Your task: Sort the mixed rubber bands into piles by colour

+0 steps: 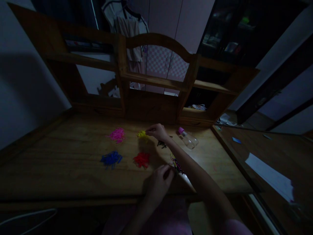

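Note:
My right hand (157,131) reaches across to the pile of small yellow strips (141,134), with its fingertips pinched at the pile's right edge. Whatever lies between those fingertips is too small to make out. Nearer to me, my left hand (161,179) has thumb and fingers curled together beside a mixed-colour pile of strips (177,165); what it holds, if anything, cannot be seen. Thin pieces also form a pink pile (117,135), a blue pile (111,159), a red pile (142,159) and a black pile (161,144), partly behind my right wrist. The pieces resemble small rubber bands.
A clear bottle (189,141) with a pink cap lies on the wooden desk (73,156), right of the piles. A wooden shelf frame (151,104) rises along the back. On the side surface at right lies a white paper (270,176).

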{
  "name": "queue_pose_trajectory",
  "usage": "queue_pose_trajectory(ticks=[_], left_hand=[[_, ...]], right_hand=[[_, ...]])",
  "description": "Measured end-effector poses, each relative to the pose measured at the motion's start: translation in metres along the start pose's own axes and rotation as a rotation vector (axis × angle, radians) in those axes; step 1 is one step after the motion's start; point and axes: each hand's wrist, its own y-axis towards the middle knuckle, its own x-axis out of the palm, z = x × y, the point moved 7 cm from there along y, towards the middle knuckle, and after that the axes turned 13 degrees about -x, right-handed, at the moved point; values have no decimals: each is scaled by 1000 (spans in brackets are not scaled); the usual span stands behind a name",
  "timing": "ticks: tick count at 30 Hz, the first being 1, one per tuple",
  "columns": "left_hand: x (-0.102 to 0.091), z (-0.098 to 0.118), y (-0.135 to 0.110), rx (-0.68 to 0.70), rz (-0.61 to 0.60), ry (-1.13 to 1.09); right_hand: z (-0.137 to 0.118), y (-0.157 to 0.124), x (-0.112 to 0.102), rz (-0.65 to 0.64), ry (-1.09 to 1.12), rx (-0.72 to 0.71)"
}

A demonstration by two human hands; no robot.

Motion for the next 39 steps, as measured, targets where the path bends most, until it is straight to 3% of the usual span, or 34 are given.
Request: queue_pose_trajectory(ticks=[3,7,13,16,20,24,27,33,39], left_hand=[[0,3,-2,33,1,-17],[-1,5,-3,34,-19,-13],[-5,4,9,8,17,104],[-4,10,20,48,-16,170],[2,14,37,74,-39,247],[17,17,46,133,-108,314],[26,17,47,149,-153,357],[28,21,51,155,-133,363],[14,14,58,100,-19,282]], right_hand=[[3,8,3,-22,2,-43],[-6,-17,-31,9,-1,-79],[-19,-113,-115,259,17,-14],[-12,-171,-134,376,78,105],[4,-233,-136,540,75,253],[18,-266,-119,657,117,362],[26,-275,-108,706,168,410],[34,-280,-105,756,224,436],[33,-279,-106,721,221,420]])
